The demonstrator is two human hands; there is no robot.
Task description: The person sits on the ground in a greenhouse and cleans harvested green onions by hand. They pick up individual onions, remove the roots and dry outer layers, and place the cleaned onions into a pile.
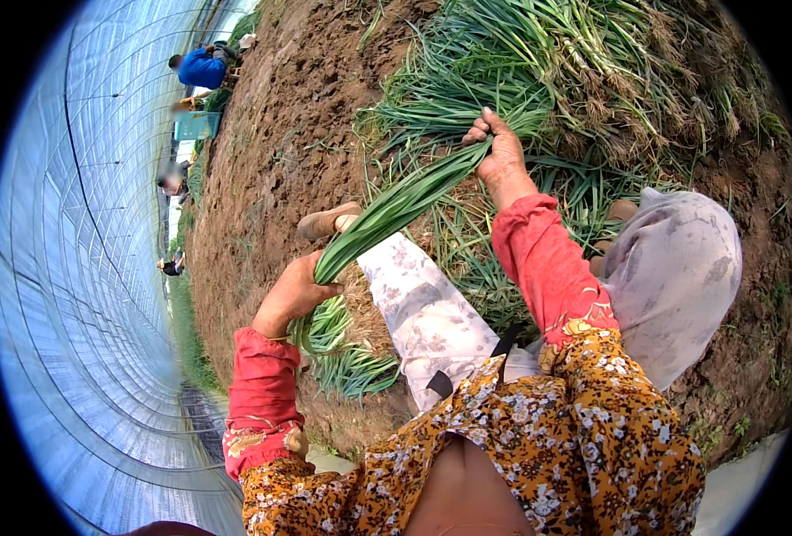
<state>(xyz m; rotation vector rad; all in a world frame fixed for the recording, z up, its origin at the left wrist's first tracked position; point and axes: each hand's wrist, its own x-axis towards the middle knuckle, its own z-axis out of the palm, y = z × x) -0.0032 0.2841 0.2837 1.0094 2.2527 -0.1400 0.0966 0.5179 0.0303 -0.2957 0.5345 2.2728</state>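
Note:
A long bundle of green leafy stalks, like garlic chives or scallions, (pixel 403 204) stretches between my two hands over my left leg. My left hand (pixel 295 291) is closed around its lower-left part, where the leaves bend down past the palm. At the other end my right hand (pixel 500 151) grips the bundle with curled fingers, beside a large heap of uprooted green plants with roots (pixel 597 74). Below my left hand, smaller bunches of the same kind of plant (pixel 352 368) lie on the soil near my leg. Loose leaves (pixel 473 248) cover the ground between my legs.
Brown clumpy soil (pixel 262 174) runs along the left, inside a plastic-film tunnel (pixel 94 268). A person in blue (pixel 202 68) crouches at the upper left, near a teal crate (pixel 197 125). Several other people are farther along. My bent right knee (pixel 677 268) is at the right.

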